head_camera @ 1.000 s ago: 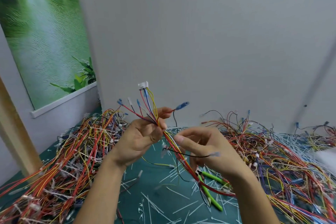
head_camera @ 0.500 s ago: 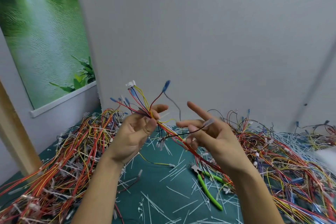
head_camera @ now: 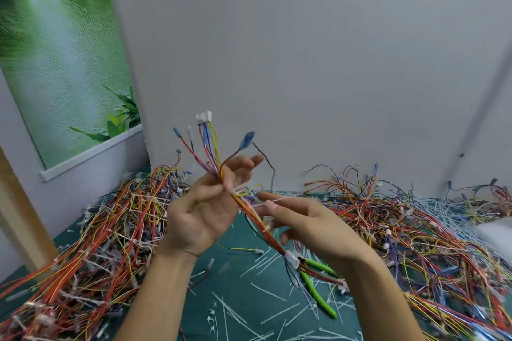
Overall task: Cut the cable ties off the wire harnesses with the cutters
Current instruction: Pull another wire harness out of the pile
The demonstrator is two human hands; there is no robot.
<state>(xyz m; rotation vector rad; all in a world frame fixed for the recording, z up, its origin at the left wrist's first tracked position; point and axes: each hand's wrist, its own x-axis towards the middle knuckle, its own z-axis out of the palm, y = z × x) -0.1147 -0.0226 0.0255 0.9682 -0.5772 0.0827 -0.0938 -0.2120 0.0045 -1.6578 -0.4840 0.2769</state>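
Observation:
My left hand point(head_camera: 203, 212) pinches a wire harness point(head_camera: 250, 209) of red, yellow and blue wires between thumb and fingers, held up above the table. The harness fans out at the top to a white connector point(head_camera: 204, 116) and blue terminals, and a second white connector point(head_camera: 292, 259) hangs at its lower end. My right hand point(head_camera: 313, 227) is just right of the bundle, thumb and forefinger pinching a thin white cable tie point(head_camera: 278, 199) that sticks out from the wires. The green-handled cutters point(head_camera: 315, 295) lie on the green table under my right wrist, untouched.
Big tangled heaps of harnesses lie on the left point(head_camera: 105, 232) and on the right point(head_camera: 410, 230). Several cut white ties point(head_camera: 249, 310) litter the green mat between them. A grey wall stands close behind, and a wooden post point(head_camera: 19, 219) at far left.
My left hand's fingers have straightened and the harness top has swung more upright. My right hand has dropped and turned palm down, now pinching a tie at the bundle.

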